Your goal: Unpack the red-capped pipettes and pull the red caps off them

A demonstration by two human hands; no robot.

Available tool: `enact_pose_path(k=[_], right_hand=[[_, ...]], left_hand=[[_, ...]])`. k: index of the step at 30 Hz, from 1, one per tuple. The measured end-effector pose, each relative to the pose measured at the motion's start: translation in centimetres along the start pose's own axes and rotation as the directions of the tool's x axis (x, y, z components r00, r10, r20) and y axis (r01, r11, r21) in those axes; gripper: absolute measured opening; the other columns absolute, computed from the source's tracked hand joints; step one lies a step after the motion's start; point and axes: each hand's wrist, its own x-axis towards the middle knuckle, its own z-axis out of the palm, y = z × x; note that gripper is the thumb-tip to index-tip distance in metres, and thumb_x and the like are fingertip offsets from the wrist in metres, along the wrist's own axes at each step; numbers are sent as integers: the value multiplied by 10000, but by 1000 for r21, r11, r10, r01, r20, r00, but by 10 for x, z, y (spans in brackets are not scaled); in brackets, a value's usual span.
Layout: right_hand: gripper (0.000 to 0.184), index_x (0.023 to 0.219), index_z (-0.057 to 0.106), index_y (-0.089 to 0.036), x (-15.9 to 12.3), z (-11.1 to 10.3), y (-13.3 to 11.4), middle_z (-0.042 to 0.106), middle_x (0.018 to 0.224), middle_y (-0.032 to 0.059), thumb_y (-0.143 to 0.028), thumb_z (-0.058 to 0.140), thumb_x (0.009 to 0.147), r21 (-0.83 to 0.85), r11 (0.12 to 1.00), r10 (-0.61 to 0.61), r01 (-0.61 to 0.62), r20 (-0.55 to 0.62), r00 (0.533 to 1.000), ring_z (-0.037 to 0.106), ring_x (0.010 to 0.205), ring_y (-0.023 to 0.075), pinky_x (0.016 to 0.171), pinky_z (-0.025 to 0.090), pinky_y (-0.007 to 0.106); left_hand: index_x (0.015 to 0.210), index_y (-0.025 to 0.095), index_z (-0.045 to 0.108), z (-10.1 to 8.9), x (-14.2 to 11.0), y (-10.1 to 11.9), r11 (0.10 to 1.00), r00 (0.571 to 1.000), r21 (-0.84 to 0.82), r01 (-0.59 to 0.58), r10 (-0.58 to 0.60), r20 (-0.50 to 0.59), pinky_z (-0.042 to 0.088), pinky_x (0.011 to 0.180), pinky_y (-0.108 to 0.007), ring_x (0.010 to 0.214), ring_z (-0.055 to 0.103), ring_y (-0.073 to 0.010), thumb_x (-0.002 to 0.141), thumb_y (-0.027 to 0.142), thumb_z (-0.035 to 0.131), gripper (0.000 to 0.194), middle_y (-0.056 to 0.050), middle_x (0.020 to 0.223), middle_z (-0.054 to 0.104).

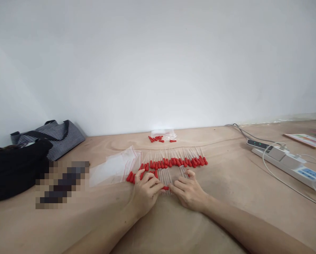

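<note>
Between my hands lies a red rubber bulb (164,188), held sideways. My left hand (146,190) pinches it between thumb and fingers at its left end. The fingertips of my right hand (187,192) are closed at the bulb's other end; whatever they grip there is hidden. Just beyond, a row of clear dropper tubes (163,175) lies on the table, partly covered by my hands. Loose red bulbs (131,177) sit beside my left fingers. Farther back, many droppers with red bulbs (179,162) are lined up side by side, tubes pointing to the wall.
Clear zip bags (111,168) lie left of the droppers. More red bulbs (155,138) rest near a small plastic bag (163,133) by the wall. A striped bag (65,139) and black bag (20,169) stand left. At right are a power strip (297,171) and cables.
</note>
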Motion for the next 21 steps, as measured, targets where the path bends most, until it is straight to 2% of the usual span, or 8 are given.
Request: enact_pose_path(k=[9, 16, 21], right_hand=[[264, 904, 567, -181, 4, -5, 5, 505, 578, -35, -78, 355, 785, 61, 998, -22, 15, 105, 994, 402, 592, 102, 839, 146, 379], [340, 1018, 551, -200, 6, -9, 5, 507, 609, -32, -74, 335, 788, 89, 996, -1, -10, 127, 992, 396, 567, 102, 841, 155, 383], [327, 1021, 558, -215, 9, -9, 0, 524, 660, -25, -102, 380, 770, 127, 983, 97, -131, 243, 965, 429, 600, 97, 858, 154, 380]], left_hand=[[713, 240, 599, -7, 6, 2, 991, 994, 72, -111, 111, -3, 175, 925, -465, 707, 509, -139, 821, 202, 484, 163, 68, 655, 648], [732, 253, 610, -8, 4, -1, 997, 998, 45, -61, 61, -1, 193, 926, -460, 721, 507, -145, 817, 221, 489, 152, 65, 672, 647], [726, 251, 615, -12, 7, -1, 998, 1000, 58, -26, 25, 7, 215, 916, -450, 752, 512, -157, 811, 252, 498, 145, 43, 714, 647]])
